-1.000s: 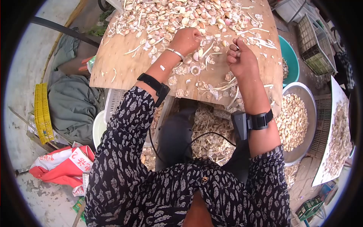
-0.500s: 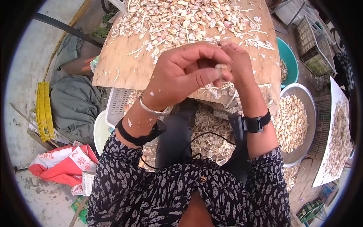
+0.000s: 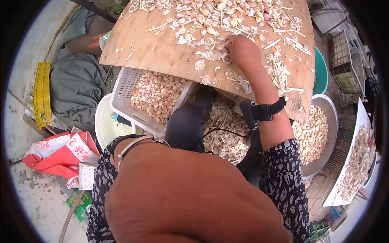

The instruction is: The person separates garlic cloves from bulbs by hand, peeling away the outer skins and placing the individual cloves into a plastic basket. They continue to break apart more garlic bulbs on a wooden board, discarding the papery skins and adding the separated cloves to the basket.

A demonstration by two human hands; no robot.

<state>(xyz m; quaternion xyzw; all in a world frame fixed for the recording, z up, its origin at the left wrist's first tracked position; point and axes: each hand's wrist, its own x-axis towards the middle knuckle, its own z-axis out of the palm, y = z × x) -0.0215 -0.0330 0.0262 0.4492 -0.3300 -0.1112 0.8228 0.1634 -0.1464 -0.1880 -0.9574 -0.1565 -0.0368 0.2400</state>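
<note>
My right hand (image 3: 245, 52) reaches onto the wooden board, fingers curled down among garlic cloves. Beside its fingertips lies a garlic clove (image 3: 219, 47); what the fingers close on is hidden. Very large in front of the camera is the back of my left hand (image 3: 190, 198), with a metal bangle on its wrist. Its fingers point down out of sight, so its hold cannot be seen. Loose garlic cloves (image 3: 233, 18), papery skins and dry stalks cover the far part of the board (image 3: 142, 48).
Under the board's left edge stands a white plastic basket (image 3: 117, 99) of garlic cloves, beside a pale green tub (image 3: 103, 121). A metal basin (image 3: 333, 133) of peeled-looking cloves is at right, near a teal basin (image 3: 321, 73). Skins (image 3: 227, 133) are heaped between the legs.
My hands, together above the board before, have come apart. The left has moved up close to the camera; the right has gone down to the cloves. The view has shifted, showing the white basket.
</note>
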